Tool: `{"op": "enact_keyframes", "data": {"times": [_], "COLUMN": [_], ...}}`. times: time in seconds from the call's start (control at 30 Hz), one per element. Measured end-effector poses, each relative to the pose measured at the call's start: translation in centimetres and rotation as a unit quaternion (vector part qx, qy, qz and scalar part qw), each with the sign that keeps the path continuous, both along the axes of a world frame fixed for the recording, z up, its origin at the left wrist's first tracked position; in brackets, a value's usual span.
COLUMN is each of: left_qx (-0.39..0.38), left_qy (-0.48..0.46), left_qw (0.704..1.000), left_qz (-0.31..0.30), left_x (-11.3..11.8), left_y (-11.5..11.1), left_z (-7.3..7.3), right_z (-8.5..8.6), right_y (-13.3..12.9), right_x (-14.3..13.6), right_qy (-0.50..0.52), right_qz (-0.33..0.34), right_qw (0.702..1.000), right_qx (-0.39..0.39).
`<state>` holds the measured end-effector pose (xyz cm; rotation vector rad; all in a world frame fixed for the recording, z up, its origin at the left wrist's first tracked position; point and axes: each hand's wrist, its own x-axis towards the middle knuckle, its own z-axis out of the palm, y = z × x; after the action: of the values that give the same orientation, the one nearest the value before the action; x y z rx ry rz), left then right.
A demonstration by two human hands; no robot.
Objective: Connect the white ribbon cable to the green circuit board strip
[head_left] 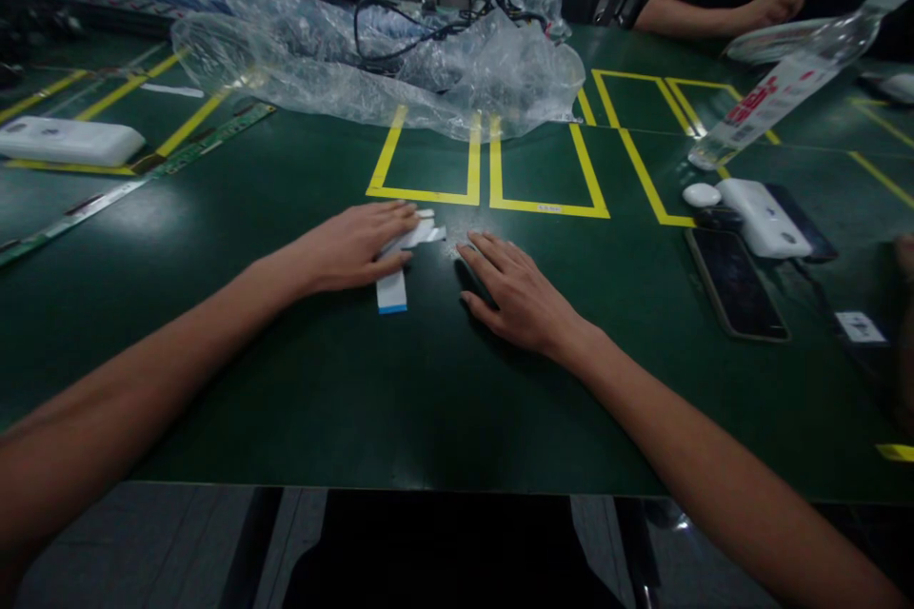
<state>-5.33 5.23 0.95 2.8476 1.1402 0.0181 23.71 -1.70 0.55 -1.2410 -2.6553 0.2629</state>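
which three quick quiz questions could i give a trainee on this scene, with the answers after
1. Which lies over the white strip: (a) the left hand, (b) the right hand or (c) neither?
2. True or false: the right hand is gripping the phone.
3. Fill in the colour: the end of the strip nearest the wearer is ____.

Key:
1. (a)
2. False; the phone lies apart, farther to the right.
3. Blue.
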Motion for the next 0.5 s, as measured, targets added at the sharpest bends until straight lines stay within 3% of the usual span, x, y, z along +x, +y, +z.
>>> {"op": "enact_keyframes", "data": {"times": [0.1, 0.2, 0.4, 0.5], "left_qx": [-0.019, -0.028, -0.027, -0.019], "left_qy": [-0.015, -0.029, -0.024, -0.024], "left_qw": [0.997, 0.994, 0.993, 0.996], "left_qz": [-0.076, -0.103, -0.111, -0.083], "left_x": [2.9, 3.0, 2.6, 2.1], "left_y": [-2.5, -3.1, -2.7, -1.9], "left_z": [0.0, -0.1, 0.0, 0.0], "right_z": [0.0, 0.0, 0.2, 0.3], "right_y": [0.0, 0.0, -0.2, -0.3], "right_x": [-0.1, -0.2, -0.3, -0.4], "right_qy": [-0.011, -0.017, -0.041, -0.056], "right_qz": [0.005, 0.009, 0.007, 0.009], "right_qw": [1.000, 1.000, 0.999, 0.998], "right_qx": [-0.005, -0.010, -0.013, -0.023]}}
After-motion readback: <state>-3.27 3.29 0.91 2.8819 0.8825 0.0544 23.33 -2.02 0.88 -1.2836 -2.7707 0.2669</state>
